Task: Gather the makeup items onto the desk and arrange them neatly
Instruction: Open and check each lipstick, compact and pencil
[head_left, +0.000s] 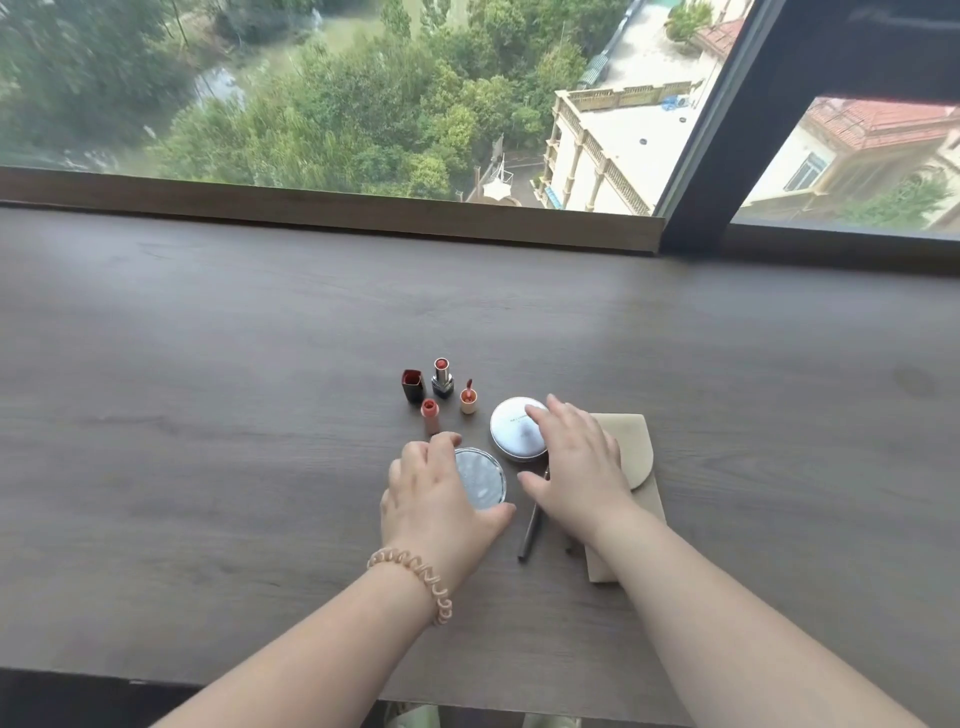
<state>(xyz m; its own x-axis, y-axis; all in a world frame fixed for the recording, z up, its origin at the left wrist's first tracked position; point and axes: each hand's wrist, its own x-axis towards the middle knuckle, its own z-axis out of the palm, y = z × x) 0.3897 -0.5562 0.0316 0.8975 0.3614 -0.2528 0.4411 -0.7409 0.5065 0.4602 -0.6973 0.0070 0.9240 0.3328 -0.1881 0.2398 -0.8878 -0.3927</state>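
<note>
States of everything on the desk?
lipstick: uncapped, upright
dark red tube: upright
orange tube: upright
pink tube: upright
white compact: closed, right hand resting on it
silver compact: flat, left hand grips it
pencil: lying flat
pouch: flap closed, lying flat

Single head view (wide-angle), facing forward-down across desk (208, 415) toward window (311, 78); seemingly close.

The left grip (436, 499) covers the near left side of the silver compact (483, 480). The right grip (576, 467) lies over the right edge of the white compact (514, 426), whose lid print is too small to read, and hides the left side of the beige pouch (636, 447) and part of the dark pencil's (530, 535) far end. The counter (208, 415) runs off left and right
</note>
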